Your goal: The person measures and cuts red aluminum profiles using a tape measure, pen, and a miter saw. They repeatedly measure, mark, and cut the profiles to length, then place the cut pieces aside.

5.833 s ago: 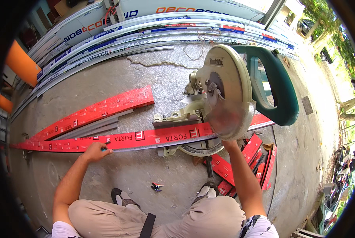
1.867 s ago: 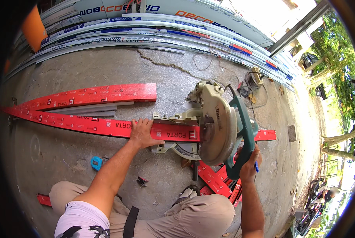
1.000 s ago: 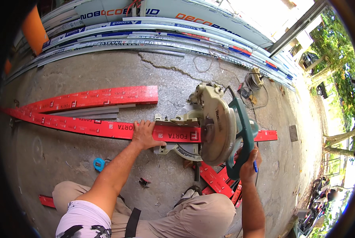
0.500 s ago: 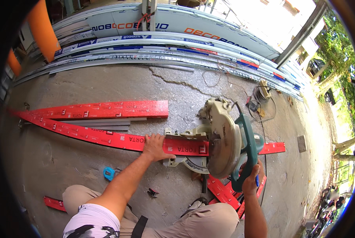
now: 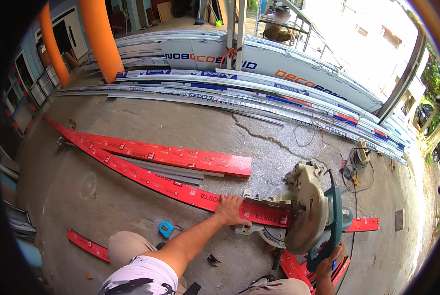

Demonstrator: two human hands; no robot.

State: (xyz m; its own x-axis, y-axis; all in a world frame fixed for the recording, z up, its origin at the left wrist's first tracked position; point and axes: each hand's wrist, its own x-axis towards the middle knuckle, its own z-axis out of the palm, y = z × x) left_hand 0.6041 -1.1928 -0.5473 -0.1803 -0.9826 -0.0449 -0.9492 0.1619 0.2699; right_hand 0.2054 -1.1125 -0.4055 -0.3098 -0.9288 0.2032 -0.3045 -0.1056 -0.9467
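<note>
A long bar in red film [image 5: 170,188] runs across the bed of a miter saw [image 5: 306,216]. My left hand [image 5: 229,209] grips the bar just left of the saw, fingers over its top. The saw's green handle [image 5: 332,231] is held in my right hand [image 5: 330,263], which is partly hidden behind it. The saw head is low over the bar, and its guard hides where the blade meets it. A red length [image 5: 362,224] shows past the saw on the right.
Another red bar [image 5: 195,160] and grey profiles [image 5: 161,170] lie beyond mine. Red offcuts [image 5: 293,268] sit below the saw. A blue tape measure [image 5: 166,228] rests near my knee. Long wrapped profiles [image 5: 195,93] line the back. A cable reel [image 5: 360,155] stands at right.
The view has swung left and up, so the scene sits farther right and lower in the picture. Both hands keep their holds, and the saw head stays low over the bar.
</note>
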